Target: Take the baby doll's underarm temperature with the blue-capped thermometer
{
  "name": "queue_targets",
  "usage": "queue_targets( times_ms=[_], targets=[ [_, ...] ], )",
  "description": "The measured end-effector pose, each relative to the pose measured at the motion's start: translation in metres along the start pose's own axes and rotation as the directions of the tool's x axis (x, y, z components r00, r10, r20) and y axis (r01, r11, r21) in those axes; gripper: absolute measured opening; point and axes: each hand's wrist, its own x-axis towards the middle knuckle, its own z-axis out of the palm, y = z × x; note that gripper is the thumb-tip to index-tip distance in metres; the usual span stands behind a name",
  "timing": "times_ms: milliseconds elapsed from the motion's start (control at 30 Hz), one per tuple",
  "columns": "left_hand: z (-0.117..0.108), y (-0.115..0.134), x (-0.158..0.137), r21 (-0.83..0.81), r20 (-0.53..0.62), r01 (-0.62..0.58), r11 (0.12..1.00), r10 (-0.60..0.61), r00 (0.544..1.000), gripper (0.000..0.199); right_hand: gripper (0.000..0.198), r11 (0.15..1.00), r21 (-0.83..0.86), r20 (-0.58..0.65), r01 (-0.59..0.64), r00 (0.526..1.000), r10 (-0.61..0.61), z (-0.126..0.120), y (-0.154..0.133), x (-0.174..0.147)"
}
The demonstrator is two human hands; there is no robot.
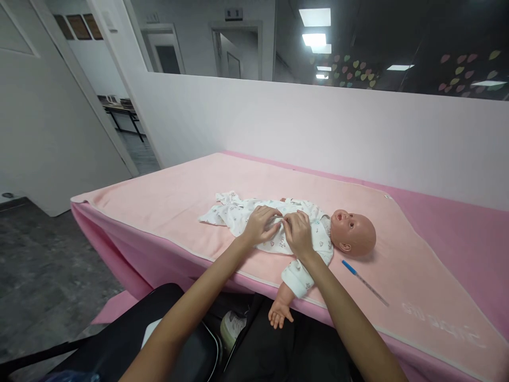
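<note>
A baby doll (355,233) lies on its back on a peach towel, its head to the right. It wears a white onesie (242,207) with small prints, whose legs lie flat to the left. My left hand (261,225) and my right hand (298,231) meet over the doll's middle. Both have their fingertips pinched on the onesie's front, close together; the exact spot between them is partly covered by my fingers. One doll arm, its sleeve cuff folded back, hangs over the near table edge.
A thin clear stick with a blue end (365,281) lies right of the doll on the towel (159,196). Pink cloth (469,233) drapes the table beneath. A white wall with a window stands behind; a black chair (186,339) is at the near left.
</note>
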Motion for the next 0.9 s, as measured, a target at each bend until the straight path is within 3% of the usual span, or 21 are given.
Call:
queue_targets(
  times_ms=[200, 400, 900],
  targets=[
    [0.004, 0.001, 0.000, 0.025, -0.037, -0.004, 1.000, 0.005, 0.999, 0.013, 0.014, 0.998, -0.055, 0.021, -0.005, 1.000, 0.006, 0.003, 0.003, 0.000],
    [0.007, 0.002, -0.001, 0.029, -0.069, -0.009, 1.000, 0.011, 0.998, 0.021, 0.016, 0.996, -0.088, 0.033, -0.027, 0.999, 0.030, 0.007, 0.006, -0.002],
    [0.012, 0.002, -0.003, 0.020, -0.132, 0.002, 1.000, 0.001, 0.991, 0.023, 0.019, 0.999, -0.026, 0.010, -0.029, 1.000, 0.030, 0.005, 0.005, -0.002]
  ],
)
